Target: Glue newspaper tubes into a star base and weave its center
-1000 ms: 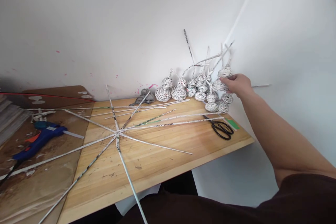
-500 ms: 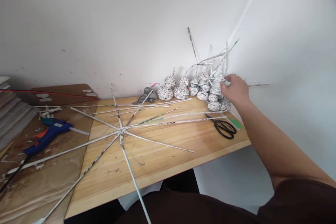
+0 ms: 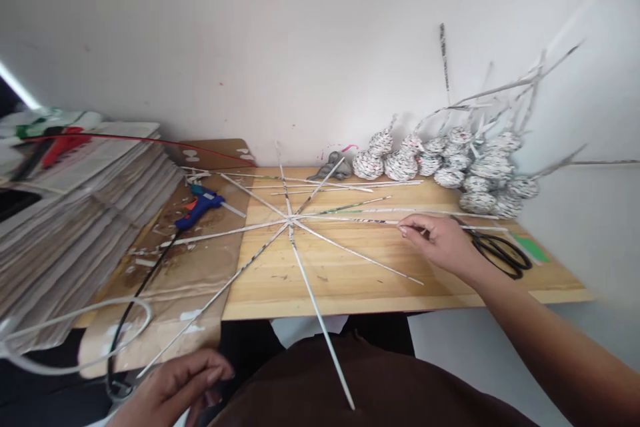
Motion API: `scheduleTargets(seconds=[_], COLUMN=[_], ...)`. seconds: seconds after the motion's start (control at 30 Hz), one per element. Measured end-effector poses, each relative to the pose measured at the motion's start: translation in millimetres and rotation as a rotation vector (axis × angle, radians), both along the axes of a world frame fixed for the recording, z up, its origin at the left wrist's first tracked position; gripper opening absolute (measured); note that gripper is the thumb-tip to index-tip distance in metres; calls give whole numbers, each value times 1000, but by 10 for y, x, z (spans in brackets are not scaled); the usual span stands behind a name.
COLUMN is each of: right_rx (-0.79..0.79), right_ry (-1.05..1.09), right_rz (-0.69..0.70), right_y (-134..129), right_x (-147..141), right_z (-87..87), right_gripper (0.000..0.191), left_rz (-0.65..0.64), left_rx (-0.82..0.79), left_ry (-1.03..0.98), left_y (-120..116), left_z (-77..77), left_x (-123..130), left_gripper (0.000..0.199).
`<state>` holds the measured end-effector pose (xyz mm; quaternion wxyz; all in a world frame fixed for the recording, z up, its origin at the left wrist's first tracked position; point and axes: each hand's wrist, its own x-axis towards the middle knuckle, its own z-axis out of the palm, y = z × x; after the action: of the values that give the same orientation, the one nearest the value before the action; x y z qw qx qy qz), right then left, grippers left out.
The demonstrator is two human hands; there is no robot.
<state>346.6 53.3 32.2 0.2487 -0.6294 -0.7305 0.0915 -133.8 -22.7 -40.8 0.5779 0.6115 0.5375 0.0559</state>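
A star of rolled newspaper sticks point(image 3: 290, 220), crossed at a common centre, lies on the wooden table point(image 3: 350, 293). My right hand point(image 3: 443, 243) is closed in a pinch on one paper stick point(image 3: 370, 221) that points right from the centre. Low on the left, my left hand point(image 3: 175, 387) hangs near the end of another stick, its fingers curled together. Whatever that hand may hold is hidden, though a pale sliver shows beneath it. Black-handled scissors point(image 3: 500, 255) lie just beyond my right wrist.
Several woven paper gourds point(image 3: 400, 163) stand against the wall at the back right. A blue glue gun point(image 3: 197, 208) rests on brown cardboard point(image 3: 200, 293), beside a tall paper stack point(image 3: 100, 213). A grey lump point(image 3: 334, 167) sits near the wall.
My right hand has left the woven gourds and come down and toward me onto a paper stick. My left hand has come into view. The view has turned left.
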Motion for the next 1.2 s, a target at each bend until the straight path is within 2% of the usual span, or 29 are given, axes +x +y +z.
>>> scheduleTargets(seconds=[0.1,0.2,0.33,0.43,0.5,0.57,0.67,0.77,0.87,1.03,1.13,1.2], right_rx=[-27,-36,-37,0,80,145,90,92,76,-15,-42,-40], right_ry=[31,25,13,28,29,-6,-80,-46,123,414,454,455], right_rz=[26,69,86,126,222,385,586,676,596,258,208,202], right_y=[-2,-11,-77,-190,-294,-407,-537,-568,-527,-506,-540,-556], right_x=[-213,-393,-532,-632,-752,-926,-1234,-1451,-1484,-1292,-1193,-1169], right_z=[-63,-92,-139,-160,-150,-124,-98,-124,-168,-220,-271,-306], right_gripper=[21,20,31,24,14,26,46,37,21,19,20,20], left_rz=[18,39,88,95,68,9,-79,-75,-47,-5,-7,-53], left_rx=[66,124,225,302,419,513,591,651,726,834,933,1021], left_ry=[-130,-172,-141,-108,-80,-69,-80,-36,9,95,197,267], left_y=[50,89,164,224,260,302,402,559,759,1113,1322,1455], left_z=[334,534,558,550,571,613,691,750,770,739,686,645], left_x=[135,214,289,374,443,515,613,666,655,596,617,665], left_gripper=[34,29,30,30,26,22,23,25,26,27,24,23])
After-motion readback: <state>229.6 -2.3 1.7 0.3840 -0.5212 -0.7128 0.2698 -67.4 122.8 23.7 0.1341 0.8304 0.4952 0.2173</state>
